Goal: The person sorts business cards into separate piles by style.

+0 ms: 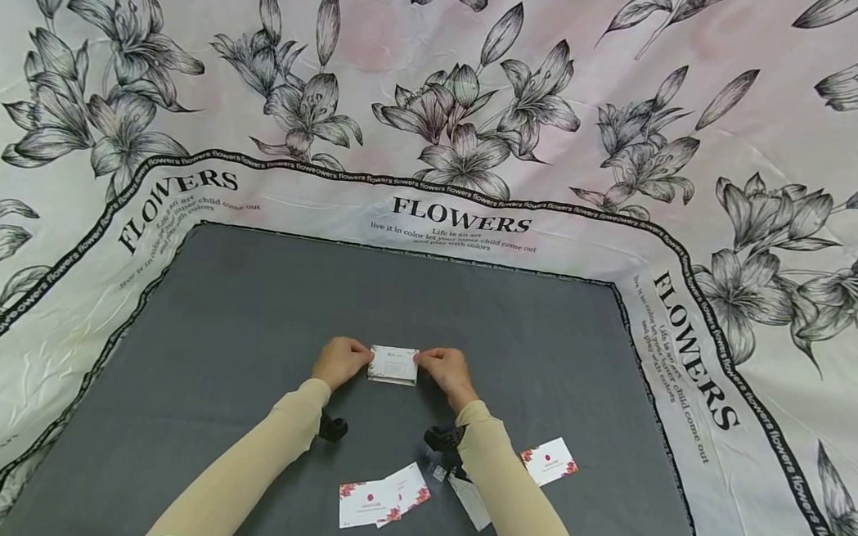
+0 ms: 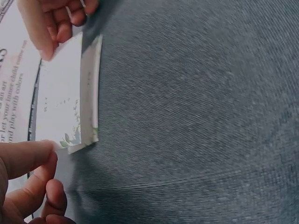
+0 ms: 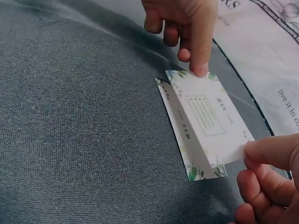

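A white card (image 1: 394, 363) with printed text and green leaf corners is pinched at both short ends. My left hand (image 1: 340, 363) grips its left end between thumb and finger, and my right hand (image 1: 450, 376) pinches the opposite end the same way. In the right wrist view this upper card (image 3: 219, 116) is raised at a slight tilt over a second, similar card (image 3: 180, 135). That lower card lies on the grey cloth, partly covered and shifted a little toward me. The left wrist view shows the lower card (image 2: 89, 93) peeking out past the upper one's long edge.
Nearer me lie two overlapping white cards with red flower corners, the front card (image 1: 366, 506) and the rear card (image 1: 411, 487). Another such card (image 1: 550, 461) is right of my right forearm, which partly hides a pale card (image 1: 469, 500). Lettered floral borders frame the grey cloth (image 1: 264, 307).
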`<state>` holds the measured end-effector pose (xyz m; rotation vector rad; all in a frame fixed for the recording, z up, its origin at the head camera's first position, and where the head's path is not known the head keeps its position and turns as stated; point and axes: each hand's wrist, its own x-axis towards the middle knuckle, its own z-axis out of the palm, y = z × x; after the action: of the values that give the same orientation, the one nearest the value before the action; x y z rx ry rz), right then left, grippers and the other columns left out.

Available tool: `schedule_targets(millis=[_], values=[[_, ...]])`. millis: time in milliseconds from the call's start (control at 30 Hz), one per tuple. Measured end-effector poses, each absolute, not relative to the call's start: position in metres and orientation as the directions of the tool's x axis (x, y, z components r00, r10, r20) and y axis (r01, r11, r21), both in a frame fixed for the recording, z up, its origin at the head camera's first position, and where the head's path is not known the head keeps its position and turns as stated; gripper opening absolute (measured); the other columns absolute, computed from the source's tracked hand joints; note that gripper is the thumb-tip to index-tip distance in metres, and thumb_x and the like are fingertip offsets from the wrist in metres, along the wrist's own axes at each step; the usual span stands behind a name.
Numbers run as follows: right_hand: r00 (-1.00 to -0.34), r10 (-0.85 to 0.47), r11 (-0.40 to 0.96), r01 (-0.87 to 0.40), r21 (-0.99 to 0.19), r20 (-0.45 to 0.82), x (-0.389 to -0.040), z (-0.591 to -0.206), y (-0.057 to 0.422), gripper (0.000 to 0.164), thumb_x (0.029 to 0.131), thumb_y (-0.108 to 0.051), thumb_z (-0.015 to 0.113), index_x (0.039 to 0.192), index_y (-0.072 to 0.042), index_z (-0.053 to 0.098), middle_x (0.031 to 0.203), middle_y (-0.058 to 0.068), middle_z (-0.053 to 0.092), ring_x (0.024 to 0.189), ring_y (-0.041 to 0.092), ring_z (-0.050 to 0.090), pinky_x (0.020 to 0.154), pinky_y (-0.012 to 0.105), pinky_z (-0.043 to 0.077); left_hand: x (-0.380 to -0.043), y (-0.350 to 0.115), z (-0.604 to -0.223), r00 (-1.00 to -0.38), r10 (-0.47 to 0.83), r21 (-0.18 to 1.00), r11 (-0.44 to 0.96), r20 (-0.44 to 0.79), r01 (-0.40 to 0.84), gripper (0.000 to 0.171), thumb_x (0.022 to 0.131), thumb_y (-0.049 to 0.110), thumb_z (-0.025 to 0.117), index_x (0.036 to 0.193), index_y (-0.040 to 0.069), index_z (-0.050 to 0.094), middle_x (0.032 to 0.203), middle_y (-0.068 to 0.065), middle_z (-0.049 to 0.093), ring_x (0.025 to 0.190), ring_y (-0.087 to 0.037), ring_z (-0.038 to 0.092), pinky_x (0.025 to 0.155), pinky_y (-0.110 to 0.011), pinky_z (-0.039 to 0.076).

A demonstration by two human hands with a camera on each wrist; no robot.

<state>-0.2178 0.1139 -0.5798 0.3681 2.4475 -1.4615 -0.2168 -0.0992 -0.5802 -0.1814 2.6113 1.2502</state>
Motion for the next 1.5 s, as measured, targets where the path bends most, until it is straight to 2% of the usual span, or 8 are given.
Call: schedule_targets(millis=[100,267,533,867,1267,1500], values=[[-0.930,0.091,0.490,0.352,-0.797,-0.355,-0.218,-0.581,0.113,0.021,0.082,-0.026,0.071,0.091,-0.007,0.075,0.094,0.006,0.070,0.077,0.017,0.055,0.063,0.027,0.041,-0.217,-0.099,-0.582,-0.958,-0.015,0.716,0.660,-0.288,-0.226,0.022,0.086,0.031,0.065,0.094,0.014,0.076,0.101,-0.005,0.072,0.085,-0.019,0.062,0.068,-0.034,0.045],[-0.934,0.110,0.566,0.339,-0.751,-0.339,-0.220,-0.583,0.111,0.019,0.082,-0.026,0.072,0.086,-0.007,0.075,0.092,0.006,0.071,0.072,0.016,0.054,0.060,0.027,0.040,-0.218,-0.097,-0.586,-0.947,-0.030,0.683,0.685,-0.319,-0.252,0.021,0.085,0.031,0.066,0.094,0.015,0.077,0.100,-0.004,0.072,0.081,-0.019,0.061,0.068,-0.035,0.043],[-0.942,0.117,0.627,0.317,-0.712,-0.316,-0.224,-0.586,0.110,0.017,0.081,-0.025,0.073,0.082,-0.009,0.076,0.089,0.005,0.072,0.070,0.015,0.055,0.058,0.026,0.039,-0.219,-0.093,-0.592,-0.954,-0.041,0.659,0.714,-0.297,-0.235,0.018,0.085,0.029,0.066,0.091,0.015,0.077,0.089,0.000,0.072,0.069,-0.015,0.056,0.059,-0.030,0.037],[-0.942,0.105,0.679,0.303,-0.669,-0.320,-0.221,-0.585,0.111,0.017,0.082,-0.027,0.071,0.081,-0.011,0.076,0.092,0.004,0.073,0.070,0.015,0.058,0.057,0.026,0.040,-0.218,-0.091,-0.586,-0.956,-0.038,0.635,0.740,-0.289,-0.222,0.018,0.086,0.028,0.066,0.091,0.015,0.077,0.088,0.000,0.071,0.068,-0.015,0.055,0.058,-0.028,0.037],[-0.947,0.087,0.713,0.275,-0.645,-0.308,-0.223,-0.585,0.111,0.015,0.081,-0.023,0.071,0.076,-0.009,0.075,0.084,0.005,0.072,0.062,0.014,0.054,0.053,0.025,0.038,-0.219,-0.089,-0.590,-0.961,-0.053,0.619,0.756,-0.270,-0.215,0.017,0.086,0.029,0.066,0.090,0.015,0.076,0.088,-0.001,0.071,0.070,-0.015,0.057,0.061,-0.031,0.041],[-0.950,0.090,0.725,0.269,-0.635,-0.300,-0.223,-0.585,0.111,0.016,0.081,-0.023,0.070,0.076,-0.009,0.075,0.086,0.006,0.073,0.064,0.015,0.056,0.054,0.026,0.040,-0.219,-0.088,-0.592,-0.964,-0.058,0.613,0.762,-0.258,-0.210,0.015,0.086,0.028,0.067,0.086,0.016,0.077,0.085,0.000,0.070,0.069,-0.015,0.056,0.059,-0.030,0.040]])
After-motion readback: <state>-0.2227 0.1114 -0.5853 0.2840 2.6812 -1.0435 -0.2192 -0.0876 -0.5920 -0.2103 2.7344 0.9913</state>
